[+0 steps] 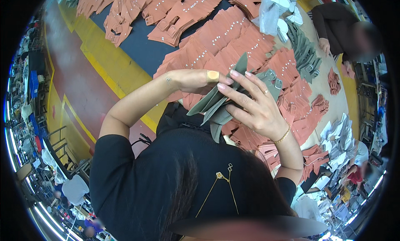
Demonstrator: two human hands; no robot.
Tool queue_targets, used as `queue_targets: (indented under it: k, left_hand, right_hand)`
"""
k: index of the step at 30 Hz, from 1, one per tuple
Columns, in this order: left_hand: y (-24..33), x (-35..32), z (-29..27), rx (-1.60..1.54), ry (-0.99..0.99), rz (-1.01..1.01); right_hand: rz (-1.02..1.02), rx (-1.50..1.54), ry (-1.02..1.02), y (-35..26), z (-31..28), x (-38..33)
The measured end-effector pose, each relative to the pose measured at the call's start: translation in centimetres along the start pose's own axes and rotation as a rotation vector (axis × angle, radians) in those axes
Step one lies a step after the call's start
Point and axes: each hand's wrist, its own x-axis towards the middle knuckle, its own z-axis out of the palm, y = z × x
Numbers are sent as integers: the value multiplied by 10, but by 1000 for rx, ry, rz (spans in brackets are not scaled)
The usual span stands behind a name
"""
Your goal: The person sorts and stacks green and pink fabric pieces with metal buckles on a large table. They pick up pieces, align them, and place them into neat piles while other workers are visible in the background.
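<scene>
In front of my chest I hold several flat grey-green cut pieces (pixel 212 103), which look like strap parts for shoes, fanned out with their tips pointing down and left. My left hand (pixel 196 79), a tan plaster on one finger, grips them from the left; most of its fingers are hidden behind the pieces. My right hand (pixel 257 110) is bent over their right side, its fingertips pressed on the upper edges. Silver buckles (pixel 271 75) show just beyond the right fingers. Overlapping stacks of salmon-coloured pieces (pixel 216 35) with white dots lie on the table behind.
More grey-green buckled pieces (pixel 302 49) lie at the far right, near a clear plastic bag (pixel 268 16) and white parts (pixel 293 16). A co-worker in a dark top (pixel 339 26) stands across the table. White sheet-like pieces (pixel 336 137) are at the right edge.
</scene>
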Motion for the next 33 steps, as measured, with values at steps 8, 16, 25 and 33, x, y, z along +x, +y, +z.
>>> queue_targets:
  k: [8,16,25,33]
  left_hand:
    - [7,11,5,-378,-52,80]
    - [32,49,6,-533,-43,309]
    - [43,99,7,96,203,157]
    - [49,124,1,86,245,-8]
  right_hand:
    - [-15,32,120,-8,1,-35]
    - [545,-172,529,7,-8,-130]
    - [795,571,1850,187,-27,-277]
    - [1598,595,2028,364,86,-358]
